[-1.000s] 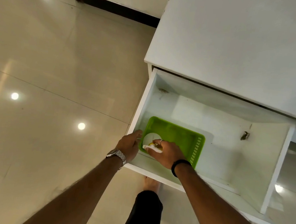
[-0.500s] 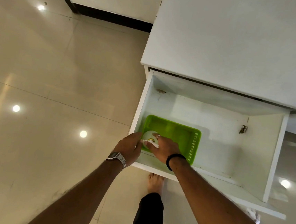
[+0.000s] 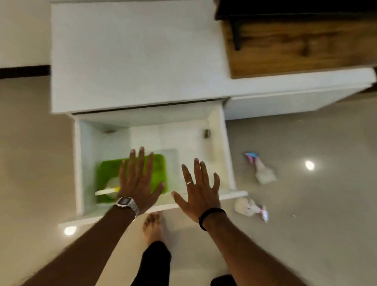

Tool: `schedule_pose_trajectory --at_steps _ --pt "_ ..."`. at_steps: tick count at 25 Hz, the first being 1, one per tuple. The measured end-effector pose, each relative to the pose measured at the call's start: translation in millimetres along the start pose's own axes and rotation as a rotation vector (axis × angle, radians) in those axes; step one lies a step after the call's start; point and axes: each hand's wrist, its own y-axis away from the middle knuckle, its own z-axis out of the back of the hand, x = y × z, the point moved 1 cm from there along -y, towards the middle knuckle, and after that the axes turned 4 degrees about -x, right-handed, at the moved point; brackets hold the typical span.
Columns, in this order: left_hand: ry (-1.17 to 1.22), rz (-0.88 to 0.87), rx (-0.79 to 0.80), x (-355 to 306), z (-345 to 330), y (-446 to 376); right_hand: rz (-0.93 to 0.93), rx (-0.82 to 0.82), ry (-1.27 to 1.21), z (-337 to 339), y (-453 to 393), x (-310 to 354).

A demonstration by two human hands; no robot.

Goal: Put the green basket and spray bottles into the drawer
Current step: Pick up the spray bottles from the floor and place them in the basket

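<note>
The green basket [image 3: 107, 169] lies in the front left of the open white drawer [image 3: 222, 150]. A white spray bottle [image 3: 107, 190] with a yellow part rests inside the basket, partly hidden by my left hand [image 3: 139, 179]. That hand hovers flat over the basket with fingers spread, holding nothing. My right hand [image 3: 199, 190] is also spread wide and empty, above the drawer's front edge. Two more spray bottles lie on the floor right of the drawer: one with a blue and pink head [image 3: 262, 169], and another white one [image 3: 249, 207].
The white cabinet top [image 3: 131, 56] stretches behind the drawer, with a dark wooden unit [image 3: 307, 43] at the back right. My bare foot [image 3: 153, 226] stands on the glossy tiled floor just in front of the drawer.
Both hands have let go of the bottle in the basket and lifted up, fingers spread. The camera view swung right, bringing the two bottles on the floor into sight.
</note>
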Motion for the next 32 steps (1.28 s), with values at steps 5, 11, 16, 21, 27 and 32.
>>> schedule_pose_trajectory --at_steps 5,11,16,21,27,32 --pt "-0.009 -0.185 0.034 -149.0 -19.2 -36.2 -0.311 -0.07 -0.053 26.5 64.9 -171.1" --pt "-0.062 -0.414 0.155 -319.7 -103.6 -13.4 -0.543 -0.02 -0.047 -11.5 170.6 -355.9" --pt "-0.243 -0.599 0.294 -389.9 -247.6 -3.1 -0.613 0.049 -0.117 -124.1 209.3 -441.7" --pt "-0.439 -0.534 0.44 -384.3 -381.8 -2.2 -0.592 0.106 -0.193 -248.4 207.5 -450.8" --pt "-0.627 -0.413 0.592 -379.6 -474.0 -43.8 -0.571 0.112 -0.242 -327.7 183.1 -465.8" --pt "-0.528 -0.407 0.6 -389.5 -470.1 -53.1 -0.595 0.147 -0.297 -311.5 168.4 -474.7"
